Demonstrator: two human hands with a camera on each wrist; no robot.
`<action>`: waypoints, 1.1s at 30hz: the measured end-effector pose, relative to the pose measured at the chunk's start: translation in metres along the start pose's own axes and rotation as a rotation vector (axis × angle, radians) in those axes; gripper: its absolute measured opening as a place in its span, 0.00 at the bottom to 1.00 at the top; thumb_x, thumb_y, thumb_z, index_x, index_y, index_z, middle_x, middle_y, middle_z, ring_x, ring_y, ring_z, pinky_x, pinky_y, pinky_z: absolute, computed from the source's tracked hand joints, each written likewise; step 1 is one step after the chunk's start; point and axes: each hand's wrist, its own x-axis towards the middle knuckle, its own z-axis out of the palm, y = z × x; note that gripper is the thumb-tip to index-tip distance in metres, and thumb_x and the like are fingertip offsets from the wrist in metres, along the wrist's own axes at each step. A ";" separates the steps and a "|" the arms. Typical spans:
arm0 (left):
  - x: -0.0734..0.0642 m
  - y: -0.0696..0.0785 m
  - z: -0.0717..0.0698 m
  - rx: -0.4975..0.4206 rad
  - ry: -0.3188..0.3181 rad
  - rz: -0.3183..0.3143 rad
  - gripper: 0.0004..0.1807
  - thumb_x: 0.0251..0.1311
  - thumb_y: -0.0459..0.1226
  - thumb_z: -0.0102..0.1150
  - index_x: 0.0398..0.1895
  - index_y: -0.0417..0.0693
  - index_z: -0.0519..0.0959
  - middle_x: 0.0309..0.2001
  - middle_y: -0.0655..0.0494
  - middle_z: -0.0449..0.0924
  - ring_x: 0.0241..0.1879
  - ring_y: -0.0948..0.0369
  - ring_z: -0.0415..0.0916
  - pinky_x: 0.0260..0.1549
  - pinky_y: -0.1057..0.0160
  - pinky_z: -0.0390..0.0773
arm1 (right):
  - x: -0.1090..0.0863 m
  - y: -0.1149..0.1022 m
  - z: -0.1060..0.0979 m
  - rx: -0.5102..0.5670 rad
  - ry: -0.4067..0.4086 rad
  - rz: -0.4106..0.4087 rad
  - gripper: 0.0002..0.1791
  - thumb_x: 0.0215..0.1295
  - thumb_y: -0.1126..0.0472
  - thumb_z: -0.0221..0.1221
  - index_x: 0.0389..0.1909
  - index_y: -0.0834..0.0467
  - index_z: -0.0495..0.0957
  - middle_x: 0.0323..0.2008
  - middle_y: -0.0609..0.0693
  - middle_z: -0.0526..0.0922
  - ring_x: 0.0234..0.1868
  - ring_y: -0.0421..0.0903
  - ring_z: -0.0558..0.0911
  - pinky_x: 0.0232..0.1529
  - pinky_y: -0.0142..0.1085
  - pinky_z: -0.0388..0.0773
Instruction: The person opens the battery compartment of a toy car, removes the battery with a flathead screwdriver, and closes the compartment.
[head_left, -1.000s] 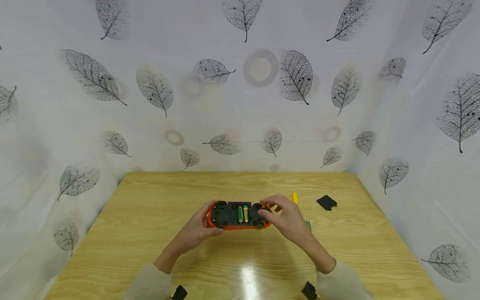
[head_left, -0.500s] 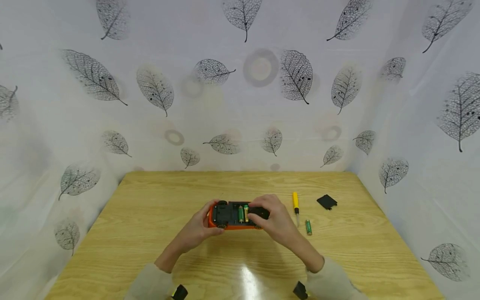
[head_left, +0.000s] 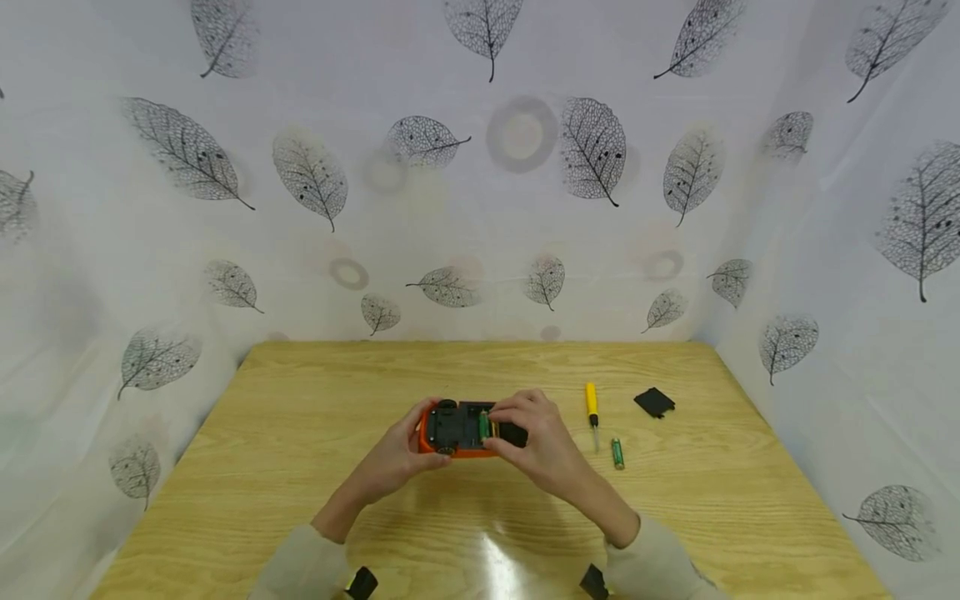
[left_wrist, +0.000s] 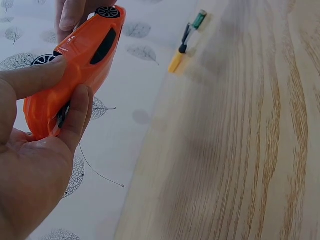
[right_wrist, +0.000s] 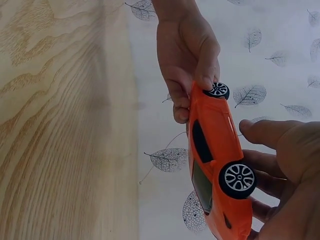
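An orange toy car (head_left: 472,453) is held above the table with its black underside up. My left hand (head_left: 390,454) grips one end of the car, thumb along the near side, fingers at the far side. In the open battery compartment (head_left: 471,421) lies a green battery (head_left: 483,426). Beside it, a second green-and-gold battery (head_left: 494,430) is mostly hidden by my right hand (head_left: 540,437), whose thumb and fingertips pinch it at its ends. In the right wrist view the car's orange side and spoked wheel (right_wrist: 239,179) face the camera; the batteries are hidden there.
To the right on the wooden table (head_left: 300,392) lie a yellow-handled screwdriver (head_left: 592,404), a loose green battery (head_left: 617,454) and a black battery cover (head_left: 655,402). A white leaf-patterned curtain (head_left: 480,217) stands behind and at both sides.
My right hand has moved left from the car's right end to the battery compartment, uncovering the screwdriver and loose battery. My left hand and the car have barely moved.
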 end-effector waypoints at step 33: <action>0.001 0.000 0.001 0.035 -0.007 0.012 0.48 0.65 0.23 0.64 0.81 0.39 0.47 0.74 0.27 0.54 0.63 0.43 0.74 0.53 0.61 0.83 | -0.001 0.002 0.008 0.025 0.051 -0.018 0.08 0.64 0.64 0.70 0.43 0.59 0.90 0.44 0.50 0.89 0.50 0.50 0.76 0.54 0.59 0.70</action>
